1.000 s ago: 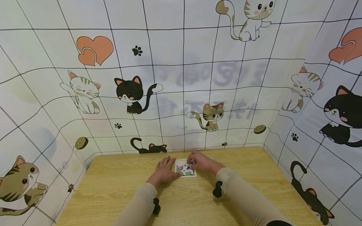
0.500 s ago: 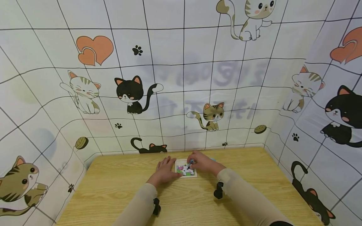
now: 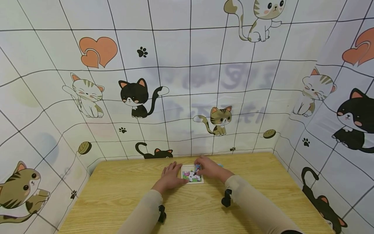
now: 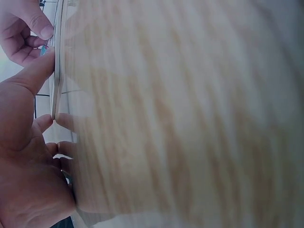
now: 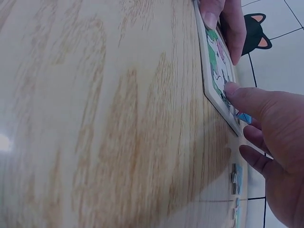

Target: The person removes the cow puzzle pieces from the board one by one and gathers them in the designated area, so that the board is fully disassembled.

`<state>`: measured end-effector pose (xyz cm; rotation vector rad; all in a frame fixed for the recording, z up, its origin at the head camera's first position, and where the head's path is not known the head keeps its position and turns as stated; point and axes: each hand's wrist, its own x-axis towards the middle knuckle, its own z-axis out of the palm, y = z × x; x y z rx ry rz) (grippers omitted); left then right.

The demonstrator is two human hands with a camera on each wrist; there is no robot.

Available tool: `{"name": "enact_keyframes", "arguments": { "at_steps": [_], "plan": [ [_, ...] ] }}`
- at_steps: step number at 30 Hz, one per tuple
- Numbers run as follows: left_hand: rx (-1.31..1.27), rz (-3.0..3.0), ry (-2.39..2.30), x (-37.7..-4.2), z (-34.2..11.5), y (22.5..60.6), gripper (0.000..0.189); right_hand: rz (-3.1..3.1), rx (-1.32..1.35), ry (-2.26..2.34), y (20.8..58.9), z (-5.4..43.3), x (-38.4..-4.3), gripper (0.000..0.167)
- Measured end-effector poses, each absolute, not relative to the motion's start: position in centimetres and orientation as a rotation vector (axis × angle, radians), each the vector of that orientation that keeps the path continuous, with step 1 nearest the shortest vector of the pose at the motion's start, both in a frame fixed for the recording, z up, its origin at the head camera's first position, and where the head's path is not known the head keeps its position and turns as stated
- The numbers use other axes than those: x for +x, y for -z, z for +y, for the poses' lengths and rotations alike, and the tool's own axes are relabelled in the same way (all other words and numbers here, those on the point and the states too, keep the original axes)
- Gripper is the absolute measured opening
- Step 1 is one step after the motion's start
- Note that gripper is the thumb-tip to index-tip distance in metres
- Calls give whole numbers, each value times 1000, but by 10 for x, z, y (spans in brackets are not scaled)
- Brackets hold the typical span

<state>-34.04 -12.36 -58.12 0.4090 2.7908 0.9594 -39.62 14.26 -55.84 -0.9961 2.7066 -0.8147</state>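
A cow jigsaw puzzle (image 3: 192, 176) lies in a pale tray frame (image 3: 191, 183) near the table's back edge. My left hand (image 3: 169, 177) rests at the frame's left side, fingers spread, thumb on the lower left border and a fingertip at the upper left corner. At the upper right of the puzzle my right hand (image 3: 208, 167) pinches a blue puzzle piece (image 5: 244, 117). Its thumb (image 5: 232, 90) touches the picture, while the other fingers partly hide the piece. Part of the tray's top left shows no picture pieces.
Loose blue puzzle pieces (image 5: 237, 175) lie on the wooden table (image 3: 131, 195) to the right of the frame, mostly behind my right hand in the head view. A cat-patterned wall covering (image 3: 175, 130) rises right behind the table and along both sides.
My right fingers have shifted slightly at the upper right of the tray; more of the blue and pink piece shows beside them. The left hand and frame have stayed put.
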Motion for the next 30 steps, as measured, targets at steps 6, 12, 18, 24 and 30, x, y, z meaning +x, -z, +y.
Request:
{"name": "enact_keyframes", "arguments": {
  "at_steps": [6, 12, 18, 24, 30],
  "plan": [
    [387, 2803, -938, -352, -125, 599, 100, 2726, -1023, 785, 558, 144, -397, 35],
    [380, 2816, -946, -349, -124, 597, 99, 2739, -1068, 750, 555, 146, -398, 31],
    [434, 2810, -987, -346, -123, 592, 99, 2832, -1150, 562, 555, 146, -399, 29],
    [465, 2815, -977, -347, -125, 595, 98, 2969, -1264, 254, 557, 144, -396, 24],
    [457, 2811, -980, -343, -125, 589, 96, 2992, -1277, 327, 557, 148, -392, 24]
  ]
}}
